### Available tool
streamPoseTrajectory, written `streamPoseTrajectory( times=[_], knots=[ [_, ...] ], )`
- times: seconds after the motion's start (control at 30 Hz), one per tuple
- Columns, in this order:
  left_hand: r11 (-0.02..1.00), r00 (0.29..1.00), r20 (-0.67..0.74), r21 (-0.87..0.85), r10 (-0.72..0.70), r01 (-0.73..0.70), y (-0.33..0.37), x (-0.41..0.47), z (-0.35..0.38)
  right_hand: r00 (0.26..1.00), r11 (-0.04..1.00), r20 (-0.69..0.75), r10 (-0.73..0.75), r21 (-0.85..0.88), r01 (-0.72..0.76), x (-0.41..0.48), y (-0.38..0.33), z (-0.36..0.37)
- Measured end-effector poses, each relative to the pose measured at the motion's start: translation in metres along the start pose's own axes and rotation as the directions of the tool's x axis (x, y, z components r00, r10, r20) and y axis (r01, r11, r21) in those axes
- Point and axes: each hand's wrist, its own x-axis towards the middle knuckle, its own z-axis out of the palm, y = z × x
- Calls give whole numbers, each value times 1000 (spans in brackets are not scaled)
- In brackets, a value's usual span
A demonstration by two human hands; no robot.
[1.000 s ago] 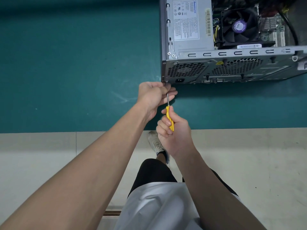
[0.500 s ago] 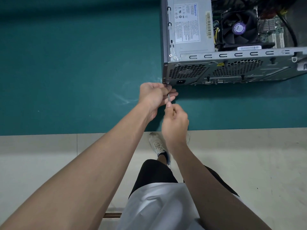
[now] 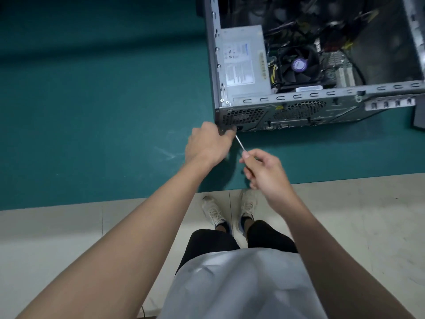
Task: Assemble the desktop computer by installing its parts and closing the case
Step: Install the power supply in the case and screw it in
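An open grey computer case [image 3: 299,100] lies on its side on the green table [image 3: 92,100], its rear panel facing me. Inside sit a silver power supply [image 3: 241,63] and a black CPU fan [image 3: 299,64]. My left hand [image 3: 208,143] rests at the lower left corner of the rear panel, fingers curled against it; what they pinch is hidden. My right hand [image 3: 264,169] grips a screwdriver [image 3: 240,143], its handle hidden in my fist. The thin metal shaft slants up-left, its tip at the case corner by my left fingers.
The table's front edge runs across the middle of the view, with pale floor tiles below it. My legs and white shoes [image 3: 216,214] stand under the edge. A dark object [image 3: 419,116] shows at the far right of the table.
The view shifted, showing more of the case interior. My right hand swung right and lower, tilting the screwdriver from upright to slanted. My left hand stayed at the case corner.
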Motion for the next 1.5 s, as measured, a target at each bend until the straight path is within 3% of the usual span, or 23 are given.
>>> streamPoseTrajectory(
  times=[0.1,0.23,0.37,0.47,0.63,0.73,0.93,1.1,1.37,1.5],
  knots=[
    [922,968,-38,315,250,-225,24,-25,-9,992,992,44,-117,-35,119,-16,-21,-46],
    [714,768,-60,418,638,-561,74,-54,-12,970,969,52,-239,-47,242,-35,-53,-108],
    [543,579,-61,437,813,-717,130,-65,-5,919,925,-151,-364,61,376,-41,-85,-165],
    [472,518,-31,462,855,-751,170,-52,12,864,903,-336,-376,75,422,-27,-101,-205],
    [477,594,108,491,797,-729,234,-16,57,843,919,-402,-357,7,393,14,-120,-275],
    [518,645,123,492,754,-699,275,3,83,882,947,-348,-318,-77,311,48,-125,-315],
    [500,708,167,598,686,-626,317,33,105,953,936,-238,-190,-337,102,116,-129,-373],
    [481,690,141,618,710,-622,323,35,95,934,826,-283,-218,-563,22,173,-135,-387],
    [560,768,181,585,614,-586,326,45,85,921,519,-150,-358,-853,62,239,-138,-389],
    [562,777,180,597,603,-573,332,49,80,938,406,-90,-334,-912,57,255,-137,-383]
  ],
)
